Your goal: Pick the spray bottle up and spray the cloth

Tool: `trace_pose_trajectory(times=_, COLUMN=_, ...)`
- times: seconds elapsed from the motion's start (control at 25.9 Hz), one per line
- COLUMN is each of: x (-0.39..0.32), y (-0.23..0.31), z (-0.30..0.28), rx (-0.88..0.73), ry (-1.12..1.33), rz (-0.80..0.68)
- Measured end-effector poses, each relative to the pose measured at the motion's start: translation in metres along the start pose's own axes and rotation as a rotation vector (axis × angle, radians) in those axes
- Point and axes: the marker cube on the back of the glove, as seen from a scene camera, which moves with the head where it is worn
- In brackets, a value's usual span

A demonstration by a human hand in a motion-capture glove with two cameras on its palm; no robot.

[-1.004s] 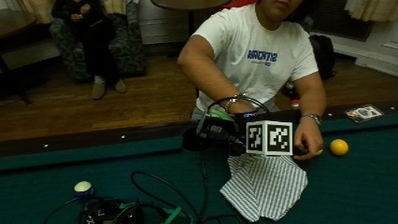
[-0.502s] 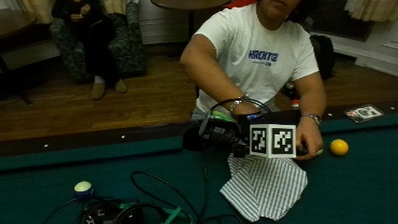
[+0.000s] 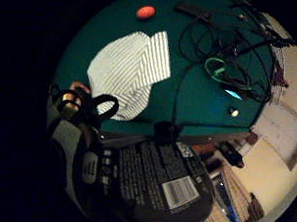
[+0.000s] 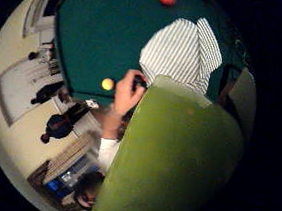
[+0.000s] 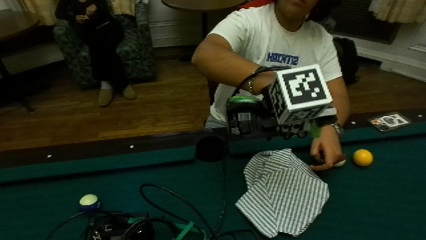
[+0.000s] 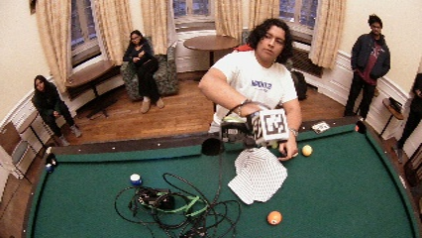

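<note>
Pickup is complete and spraying appears not yet done: the right hand has its grip closed around the bottle, held in the air above the table, with the cloth lying flat below at about 5 o'clock.

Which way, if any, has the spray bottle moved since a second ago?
Yes: the spray bottle has risen, judged against the unmoved yellow ball.
</note>
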Motion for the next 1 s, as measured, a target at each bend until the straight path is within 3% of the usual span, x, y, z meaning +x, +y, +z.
trace_pose_trajectory(times=0.46, x=0.013, y=0.034, z=-0.089, rx=0.326, ry=-0.560, rz=-0.258)
trace_pose_trajectory(times=1.0, x=-0.012, y=0.049, z=-0.070, rx=0.482, ry=-0.970, rz=-0.661)
